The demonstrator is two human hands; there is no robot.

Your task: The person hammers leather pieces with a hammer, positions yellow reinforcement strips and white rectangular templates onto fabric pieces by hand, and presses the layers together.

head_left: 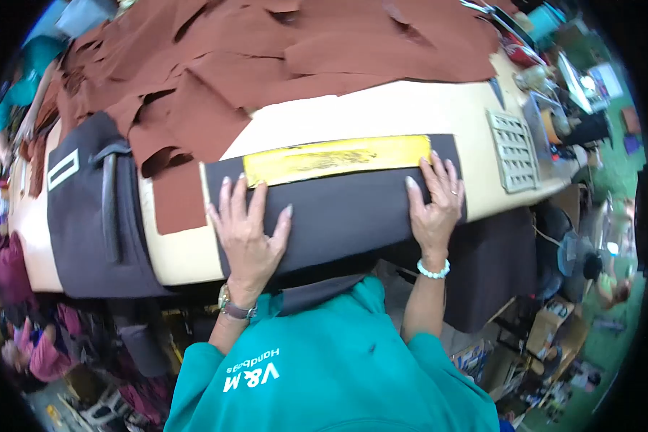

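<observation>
On dark sheet (345, 216), hands (246, 234) (437, 205) splayed palm-down, at yellow strip (324, 160)

Person's in a teal top (331, 392) w/ short slvs (443, 363); white "V&M Handbags" print (255, 371) on the L grip's side, small dk mark (372, 349) twd the R. Just behind L hand (246, 229): watch (227, 299), brownish strap. Behind R hand (438, 201): pale aqua beaded bracelet (433, 271). Slim ring (454, 193) at R grip.

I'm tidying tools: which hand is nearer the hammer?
Left. The left hand is right of the hammer; the right hand is farther right, at one end of the yellow strip.
</observation>
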